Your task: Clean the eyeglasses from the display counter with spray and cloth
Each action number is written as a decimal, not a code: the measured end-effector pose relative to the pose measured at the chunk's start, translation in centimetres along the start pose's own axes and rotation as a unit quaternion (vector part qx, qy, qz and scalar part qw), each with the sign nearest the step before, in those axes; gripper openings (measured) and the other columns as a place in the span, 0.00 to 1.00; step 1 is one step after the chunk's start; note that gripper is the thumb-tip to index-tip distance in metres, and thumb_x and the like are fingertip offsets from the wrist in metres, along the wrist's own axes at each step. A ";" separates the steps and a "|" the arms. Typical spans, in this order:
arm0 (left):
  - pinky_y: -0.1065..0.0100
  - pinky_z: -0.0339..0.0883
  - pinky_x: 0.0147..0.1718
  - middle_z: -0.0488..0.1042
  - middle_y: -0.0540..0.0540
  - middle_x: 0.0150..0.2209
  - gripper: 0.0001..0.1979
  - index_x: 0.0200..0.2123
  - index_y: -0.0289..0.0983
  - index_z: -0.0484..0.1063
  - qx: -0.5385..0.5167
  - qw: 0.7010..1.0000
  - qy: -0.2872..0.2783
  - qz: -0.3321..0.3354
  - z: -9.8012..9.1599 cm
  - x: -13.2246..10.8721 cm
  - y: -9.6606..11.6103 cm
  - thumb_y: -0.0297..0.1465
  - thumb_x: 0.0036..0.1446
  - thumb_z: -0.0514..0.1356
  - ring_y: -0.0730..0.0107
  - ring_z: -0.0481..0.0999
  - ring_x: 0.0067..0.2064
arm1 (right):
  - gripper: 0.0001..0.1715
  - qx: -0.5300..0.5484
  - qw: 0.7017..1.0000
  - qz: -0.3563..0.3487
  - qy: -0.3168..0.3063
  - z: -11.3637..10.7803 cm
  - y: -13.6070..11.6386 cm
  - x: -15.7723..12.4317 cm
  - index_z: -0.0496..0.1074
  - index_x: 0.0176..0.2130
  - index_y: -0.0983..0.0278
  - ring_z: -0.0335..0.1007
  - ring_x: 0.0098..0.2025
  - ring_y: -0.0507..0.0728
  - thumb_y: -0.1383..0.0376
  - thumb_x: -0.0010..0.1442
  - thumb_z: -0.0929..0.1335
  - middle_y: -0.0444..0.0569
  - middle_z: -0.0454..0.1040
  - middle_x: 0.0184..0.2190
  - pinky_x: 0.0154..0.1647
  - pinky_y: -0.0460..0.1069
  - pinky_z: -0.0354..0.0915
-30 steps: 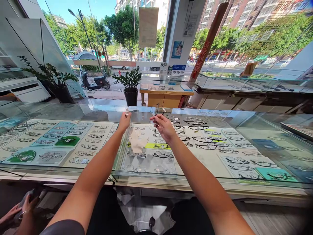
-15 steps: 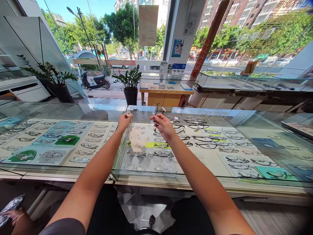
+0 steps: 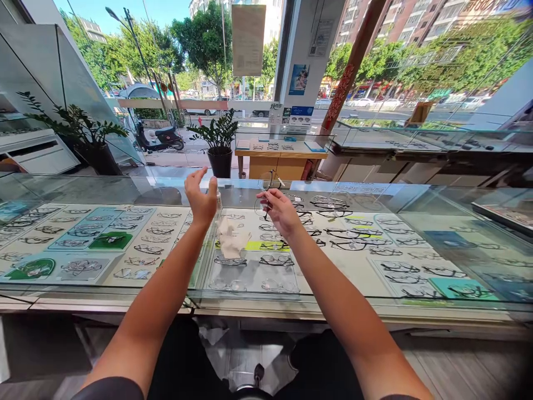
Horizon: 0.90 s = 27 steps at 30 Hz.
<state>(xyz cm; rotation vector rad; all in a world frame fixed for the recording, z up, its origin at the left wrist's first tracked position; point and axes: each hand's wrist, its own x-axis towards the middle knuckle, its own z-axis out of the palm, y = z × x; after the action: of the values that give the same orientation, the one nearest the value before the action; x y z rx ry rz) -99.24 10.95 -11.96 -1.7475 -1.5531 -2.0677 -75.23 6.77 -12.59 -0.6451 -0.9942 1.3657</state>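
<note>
My left hand (image 3: 200, 195) is raised above the glass counter, thumb and fingers apart, holding nothing. Just to its right a small clear bottle (image 3: 219, 200) stands on the glass, partly behind the hand. My right hand (image 3: 283, 212) pinches a pair of eyeglasses (image 3: 262, 206) with thin dark frames, held up on edge above the counter. Between the two hands, a crumpled beige cloth (image 3: 232, 238) lies on the glass top.
Under the glass of the display counter (image 3: 345, 305) lie rows of eyeglass frames (image 3: 150, 250). A flat tray-like object (image 3: 503, 219) rests at the right end. Beyond are a potted plant (image 3: 220, 161), a small wooden display table (image 3: 283, 164) and tall windows.
My left hand has let go of the small bottle, opened and lifted slightly to the left. The right hand still holds the eyeglasses. A person's hand at lower left has gone out of view.
</note>
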 end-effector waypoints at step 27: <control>0.66 0.55 0.31 0.71 0.51 0.28 0.19 0.36 0.40 0.71 -0.089 0.775 -0.614 -0.119 -0.5 -0.5 0.9 0.48 0.59 0.70 0.69 0.67 0.30 | 0.30 -0.004 1.000 -0.011 -0.006 -0.1 -0.5 0.1 0.77 0.36 0.56 0.71 0.38 0.54 0.47 0.44 0.88 0.44 0.86 0.40 0.36 0.49 0.65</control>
<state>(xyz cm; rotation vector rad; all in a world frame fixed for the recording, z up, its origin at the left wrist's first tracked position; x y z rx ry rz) -98.92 9.85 -11.68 -3.4813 -1.7745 -0.9562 -74.86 6.83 -12.17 -0.6309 -1.0146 1.3483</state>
